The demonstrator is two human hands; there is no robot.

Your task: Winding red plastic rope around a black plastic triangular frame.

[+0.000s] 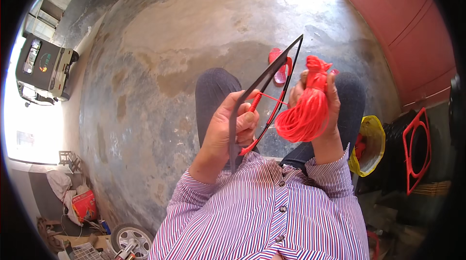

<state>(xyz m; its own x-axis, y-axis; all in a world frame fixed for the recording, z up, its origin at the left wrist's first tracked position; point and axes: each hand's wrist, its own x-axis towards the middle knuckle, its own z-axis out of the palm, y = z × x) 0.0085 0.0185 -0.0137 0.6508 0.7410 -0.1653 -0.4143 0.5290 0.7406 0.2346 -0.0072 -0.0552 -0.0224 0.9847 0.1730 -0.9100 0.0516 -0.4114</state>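
Note:
My left hand point(232, 126) grips a black triangular frame point(272, 73) by its lower left side, thumb pressed on it. One edge of the frame is wrapped in red cord point(264, 126). My right hand point(330, 97) holds a loose bundle of red cord point(307, 109), knotted at the top. A thin red strand point(269, 97) runs from the bundle across to the frame. Both hands hover over my knees in dark trousers, above a striped shirt.
Stained concrete floor point(194, 32) lies ahead, with a red sandal point(280, 66) on it. A yellow bag point(371, 146) and a red-edged black frame point(417, 150) stand at the right by a red wall. A vehicle point(43, 68), a wheel point(131, 238) and clutter sit at the left.

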